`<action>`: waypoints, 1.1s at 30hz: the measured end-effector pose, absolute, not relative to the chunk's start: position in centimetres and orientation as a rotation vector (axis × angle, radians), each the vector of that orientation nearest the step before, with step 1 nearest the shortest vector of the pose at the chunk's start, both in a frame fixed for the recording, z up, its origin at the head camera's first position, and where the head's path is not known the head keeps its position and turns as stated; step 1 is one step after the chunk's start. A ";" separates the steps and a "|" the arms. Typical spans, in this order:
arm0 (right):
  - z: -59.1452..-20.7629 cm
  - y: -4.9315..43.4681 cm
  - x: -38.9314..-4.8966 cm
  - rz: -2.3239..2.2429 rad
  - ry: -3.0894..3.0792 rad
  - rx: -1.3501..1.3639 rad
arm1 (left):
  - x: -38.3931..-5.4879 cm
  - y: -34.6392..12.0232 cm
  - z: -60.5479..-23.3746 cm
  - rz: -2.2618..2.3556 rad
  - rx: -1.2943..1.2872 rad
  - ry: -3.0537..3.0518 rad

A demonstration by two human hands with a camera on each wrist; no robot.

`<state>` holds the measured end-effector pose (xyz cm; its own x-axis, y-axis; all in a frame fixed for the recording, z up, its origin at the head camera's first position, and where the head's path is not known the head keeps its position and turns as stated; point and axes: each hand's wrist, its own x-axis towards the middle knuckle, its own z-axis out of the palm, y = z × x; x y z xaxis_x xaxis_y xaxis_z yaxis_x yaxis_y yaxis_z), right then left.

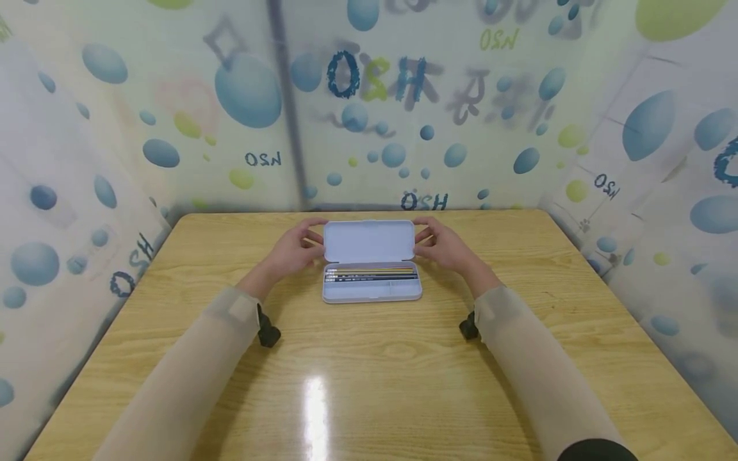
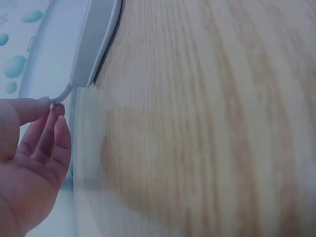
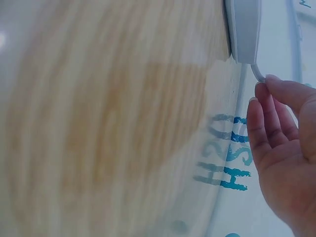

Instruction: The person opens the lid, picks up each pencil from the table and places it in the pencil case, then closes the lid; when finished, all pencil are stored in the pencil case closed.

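Note:
A pale pencil case (image 1: pixel 371 292) rests on the table with its lid (image 1: pixel 369 241) raised at the far side. Several pencils (image 1: pixel 369 275), dark and yellow ones, lie side by side in its back compartment; a small divided section is at the front right. My left hand (image 1: pixel 295 250) pinches the lid's left edge between thumb and fingers. At the opposite edge, my right hand (image 1: pixel 444 244) pinches the lid in the same way. Both wrist views show thumb and fingertips meeting at the lid's corner, with left fingers (image 2: pixel 61 133) and right fingers (image 3: pixel 266 116) bent below the thumbs.
The wood-grain table (image 1: pixel 369 358) reaches to a patterned wall covering (image 1: pixel 369 141) at the back and on both sides. A bright light reflection lies on the tabletop in front of the case. Dark wrist-worn devices (image 1: pixel 268 330) hang under both sleeves.

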<state>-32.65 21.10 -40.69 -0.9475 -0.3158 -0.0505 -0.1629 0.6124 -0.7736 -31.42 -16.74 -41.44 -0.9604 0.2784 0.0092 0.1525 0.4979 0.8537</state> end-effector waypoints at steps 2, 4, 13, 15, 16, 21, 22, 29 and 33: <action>-40.7 21.1 -32.5 -1.260 2.662 -0.408 | -31.4 -16.7 -41.5 1.492 0.392 2.609; -40.7 21.1 -32.3 -1.276 2.667 -0.428 | -31.3 -16.6 -41.4 1.516 0.408 2.614; -40.8 21.4 -31.9 -1.356 2.680 -0.519 | -30.7 -16.5 -41.2 1.598 0.459 2.639; -40.8 21.5 -31.7 -1.400 2.658 -0.512 | -30.5 -16.6 -41.0 1.611 0.439 2.630; -40.8 21.6 -31.7 -1.423 2.646 -0.510 | -30.4 -16.6 -41.0 1.620 0.421 2.621; -40.7 21.7 -31.3 -1.554 2.574 -0.469 | -29.9 -16.5 -40.6 1.684 0.358 2.577; -40.7 21.8 -31.2 -1.568 2.565 -0.465 | -29.9 -16.4 -40.6 1.701 0.358 2.570; -40.4 21.8 -30.2 -1.598 2.535 -0.422 | -29.2 -16.1 -40.7 1.749 0.397 2.591; -40.3 21.8 -29.7 -1.576 2.533 -0.440 | -28.7 -16.2 -40.8 1.714 0.389 2.607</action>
<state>-29.70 21.83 -40.29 -0.9497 -0.3096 0.0465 -0.1785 0.4134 -0.8929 -28.69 -16.15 -40.76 -0.9694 0.2034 0.1371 0.2065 0.3748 0.9038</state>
